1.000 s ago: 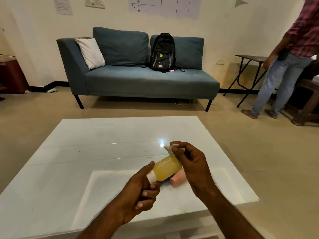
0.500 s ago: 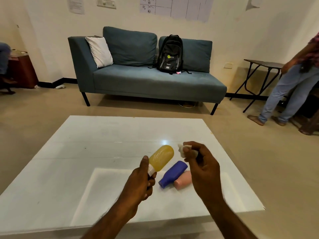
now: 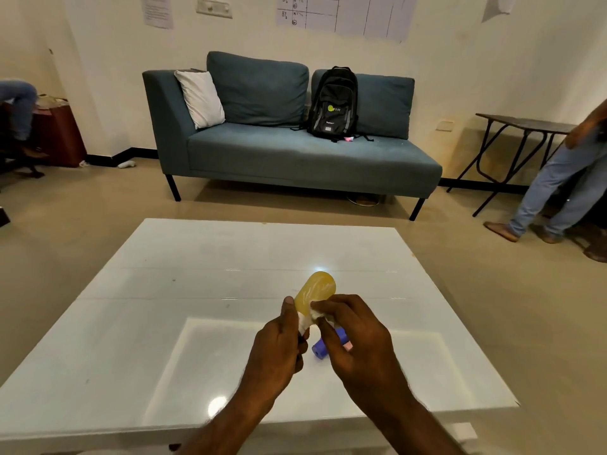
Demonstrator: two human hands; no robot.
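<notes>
Right hand [image 3: 354, 339] back on yellow bottle [image 3: 315, 289], pinching white cloth [image 3: 317, 313] against its side; half second ago I saw them apart. Left hand [image 3: 276, 349] grips cap end, bottle above table [image 3: 164, 290]. I judge wiping resumes

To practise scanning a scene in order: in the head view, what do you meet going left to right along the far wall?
Reddish-brown cabinet → white cushion → black backpack → dark folding table. The standing person overlaps the table, so is left out.
</notes>
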